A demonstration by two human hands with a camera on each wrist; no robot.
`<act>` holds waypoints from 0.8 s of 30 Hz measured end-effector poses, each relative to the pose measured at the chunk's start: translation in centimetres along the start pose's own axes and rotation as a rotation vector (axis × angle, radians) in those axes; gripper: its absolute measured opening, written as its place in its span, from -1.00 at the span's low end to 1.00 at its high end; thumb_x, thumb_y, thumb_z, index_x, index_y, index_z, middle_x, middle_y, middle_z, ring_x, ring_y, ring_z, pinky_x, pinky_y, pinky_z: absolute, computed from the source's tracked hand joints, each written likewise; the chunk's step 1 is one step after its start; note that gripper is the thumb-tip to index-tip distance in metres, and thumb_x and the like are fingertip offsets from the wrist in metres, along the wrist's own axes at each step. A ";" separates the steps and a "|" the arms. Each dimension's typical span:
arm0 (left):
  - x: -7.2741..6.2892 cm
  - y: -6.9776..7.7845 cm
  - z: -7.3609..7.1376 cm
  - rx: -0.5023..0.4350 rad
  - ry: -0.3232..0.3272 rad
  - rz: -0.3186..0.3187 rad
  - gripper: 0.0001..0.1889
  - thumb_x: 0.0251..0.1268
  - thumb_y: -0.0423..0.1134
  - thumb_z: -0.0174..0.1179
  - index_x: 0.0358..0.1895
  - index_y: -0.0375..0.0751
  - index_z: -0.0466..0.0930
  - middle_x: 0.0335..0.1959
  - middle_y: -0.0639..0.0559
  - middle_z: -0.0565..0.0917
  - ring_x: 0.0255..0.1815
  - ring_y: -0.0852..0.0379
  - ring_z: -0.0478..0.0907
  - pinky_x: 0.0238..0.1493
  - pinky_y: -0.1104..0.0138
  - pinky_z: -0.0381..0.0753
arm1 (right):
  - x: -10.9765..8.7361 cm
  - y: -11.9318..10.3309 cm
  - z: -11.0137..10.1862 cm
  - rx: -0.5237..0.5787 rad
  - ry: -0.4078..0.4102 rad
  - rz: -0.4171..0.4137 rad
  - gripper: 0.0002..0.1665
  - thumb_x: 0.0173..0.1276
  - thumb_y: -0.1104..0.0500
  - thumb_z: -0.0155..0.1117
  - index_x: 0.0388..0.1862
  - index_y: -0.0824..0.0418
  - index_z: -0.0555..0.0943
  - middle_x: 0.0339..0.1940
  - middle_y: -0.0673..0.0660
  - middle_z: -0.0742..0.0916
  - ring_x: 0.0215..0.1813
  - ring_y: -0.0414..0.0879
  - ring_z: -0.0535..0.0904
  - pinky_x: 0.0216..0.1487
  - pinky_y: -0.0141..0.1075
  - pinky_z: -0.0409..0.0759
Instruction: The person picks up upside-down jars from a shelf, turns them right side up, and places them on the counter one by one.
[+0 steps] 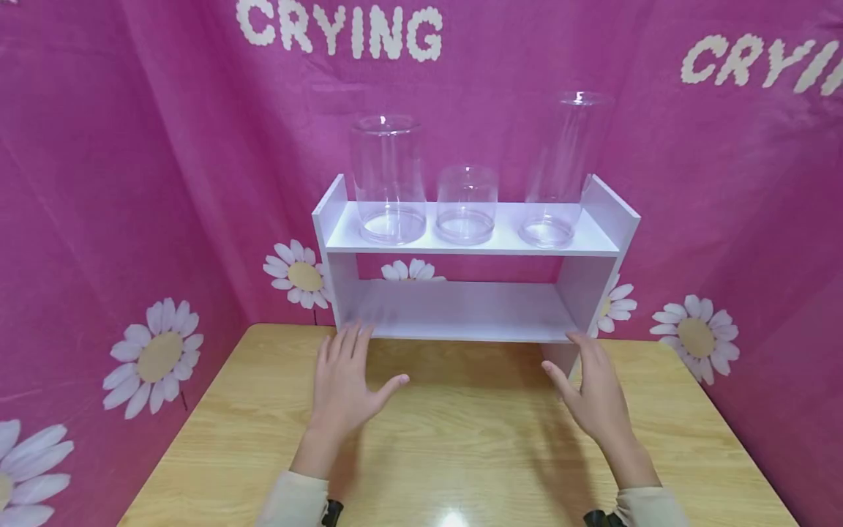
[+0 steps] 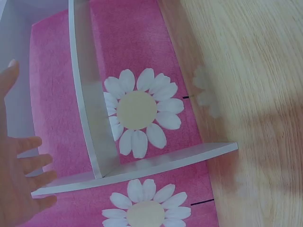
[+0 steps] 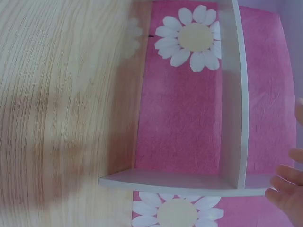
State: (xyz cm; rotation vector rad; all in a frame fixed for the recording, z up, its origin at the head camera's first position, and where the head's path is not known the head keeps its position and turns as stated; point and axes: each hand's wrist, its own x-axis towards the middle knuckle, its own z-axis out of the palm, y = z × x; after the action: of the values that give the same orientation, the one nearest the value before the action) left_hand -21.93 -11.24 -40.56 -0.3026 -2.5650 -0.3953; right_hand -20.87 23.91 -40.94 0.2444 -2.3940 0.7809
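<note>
A white two-tier shelf (image 1: 461,311) stands at the back of the wooden table. On its top board are three clear glass cylinders: a wide tall one (image 1: 388,179) at left, a short one (image 1: 467,205) in the middle, and a narrow tall one (image 1: 560,168) at right. My left hand (image 1: 345,384), fingers spread, is in front of the shelf's lower left corner. My right hand (image 1: 596,388) is by the lower right corner, thumb apart from the fingers. Neither hand holds anything. Both wrist views show the fingers, left hand (image 2: 21,184) and right hand (image 3: 289,184), near the side panels.
The light wooden table (image 1: 454,432) spreads before the shelf. A pink cloth (image 1: 197,146) with white daisies and lettering hangs behind and along the sides. The shelf's lower board (image 1: 461,311) bears nothing, and its side panels rise above the top board at both ends.
</note>
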 end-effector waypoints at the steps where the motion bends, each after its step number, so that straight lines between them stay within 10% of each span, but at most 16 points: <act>1: 0.0 0.0 0.0 -0.008 0.014 0.009 -0.03 0.02 0.43 0.14 0.41 -0.15 0.25 0.41 -0.14 0.37 0.44 -0.17 0.27 0.49 -0.16 0.15 | 0.1 0.3 0.0 0.019 0.020 0.002 -0.31 0.26 0.12 0.35 0.27 0.42 0.36 0.23 0.41 0.50 0.30 0.31 0.36 0.25 0.23 0.35; 7: 0.0 -0.1 -0.3 -0.042 0.075 0.075 -0.05 0.00 0.38 0.20 0.40 -0.17 0.27 0.37 -0.12 0.44 0.39 -0.16 0.35 0.46 -0.13 0.21 | 0.2 1.7 -0.4 0.089 0.113 0.057 -0.42 0.25 0.22 0.34 0.20 0.42 0.43 0.08 0.38 0.60 0.13 0.16 0.48 0.19 -0.40 0.44; 11: 0.1 -0.1 -0.5 -0.063 0.095 0.110 -0.07 0.00 0.33 0.24 0.39 -0.18 0.30 0.34 -0.12 0.46 0.36 -0.12 0.38 0.42 -0.09 0.28 | 0.2 2.6 -0.6 0.147 0.173 0.120 -0.50 0.22 0.29 0.35 0.13 0.41 0.50 -0.01 0.35 0.66 -0.01 -0.31 0.51 0.01 -0.84 0.28; 15: 0.0 0.0 -0.7 -0.091 0.101 0.139 -0.09 -0.01 0.30 0.27 0.36 -0.20 0.33 0.33 -0.11 0.48 0.34 -0.09 0.39 0.41 -0.05 0.31 | 0.5 3.5 -0.7 0.213 0.188 0.185 -0.52 0.21 0.32 0.35 0.10 0.42 0.51 -0.03 0.32 0.67 -0.11 -0.67 0.40 -0.04 -0.87 0.34; 24: -0.1 0.2 -1.2 -0.267 0.042 0.118 -0.15 0.02 0.22 0.31 0.36 -0.17 0.32 0.33 -0.06 0.49 0.35 -0.08 0.39 0.41 -0.09 0.30 | 2.7 4.8 -1.3 0.359 0.172 0.308 -0.55 0.18 0.38 0.36 0.07 0.39 0.53 -0.28 -0.43 0.60 -0.22 -0.67 0.52 -0.14 -0.81 0.48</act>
State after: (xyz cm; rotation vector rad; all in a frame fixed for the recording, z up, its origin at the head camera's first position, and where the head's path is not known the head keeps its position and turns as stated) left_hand -21.21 -11.50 -39.61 -0.5328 -2.4389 -0.6937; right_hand -24.07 28.59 -40.72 -0.0520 -2.1427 1.3203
